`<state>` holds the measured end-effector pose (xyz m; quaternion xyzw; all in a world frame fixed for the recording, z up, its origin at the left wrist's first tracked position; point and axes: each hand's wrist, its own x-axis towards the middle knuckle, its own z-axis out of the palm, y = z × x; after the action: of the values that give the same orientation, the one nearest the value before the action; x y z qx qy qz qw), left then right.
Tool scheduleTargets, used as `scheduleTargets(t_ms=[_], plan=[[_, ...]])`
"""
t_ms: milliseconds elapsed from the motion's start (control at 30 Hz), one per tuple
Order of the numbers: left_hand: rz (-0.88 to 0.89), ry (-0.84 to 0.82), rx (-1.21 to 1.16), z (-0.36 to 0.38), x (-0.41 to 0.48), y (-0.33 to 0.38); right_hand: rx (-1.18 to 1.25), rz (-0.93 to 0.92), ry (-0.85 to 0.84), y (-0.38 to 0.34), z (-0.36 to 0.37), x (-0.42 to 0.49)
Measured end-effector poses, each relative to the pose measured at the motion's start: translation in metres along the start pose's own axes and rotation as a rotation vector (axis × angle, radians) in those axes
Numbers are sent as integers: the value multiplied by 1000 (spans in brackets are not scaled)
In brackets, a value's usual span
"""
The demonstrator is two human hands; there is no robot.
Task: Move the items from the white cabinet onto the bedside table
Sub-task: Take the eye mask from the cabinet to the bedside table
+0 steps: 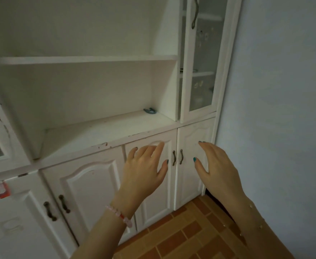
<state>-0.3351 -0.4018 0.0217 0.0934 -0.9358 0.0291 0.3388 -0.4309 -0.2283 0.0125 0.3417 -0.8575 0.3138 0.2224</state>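
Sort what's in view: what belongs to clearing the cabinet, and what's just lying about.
Job: white cabinet; small blue thing on its open shelf; left hand and right hand, both holding nothing.
Lying about: red tag; glass door; door handles; tiled floor.

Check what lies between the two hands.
In the head view, two dark door handles on the shut lower doors lie between the left hand and right hand; neither touches them.

Wall (284, 90): pale blue, plain, right of the fingers (160, 146)
Floor (181, 240): reddish-brown brick-pattern tiles, below the fingers
Furniture: white cabinet (90, 174); open shelves (78, 59) above the fingers
Light: dim
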Motion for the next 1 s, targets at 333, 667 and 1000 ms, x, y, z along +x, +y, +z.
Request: scheduleTargets(t_ms=[333,667,1000], plan=[[13,-3,49,57,78,1,44,7,8,71,26,64],[-30,44,50,154,199,-25,-40,-130,42,149,95,193],[-23,34,126,202,291,-53,-2,-221,66,179,138,307]])
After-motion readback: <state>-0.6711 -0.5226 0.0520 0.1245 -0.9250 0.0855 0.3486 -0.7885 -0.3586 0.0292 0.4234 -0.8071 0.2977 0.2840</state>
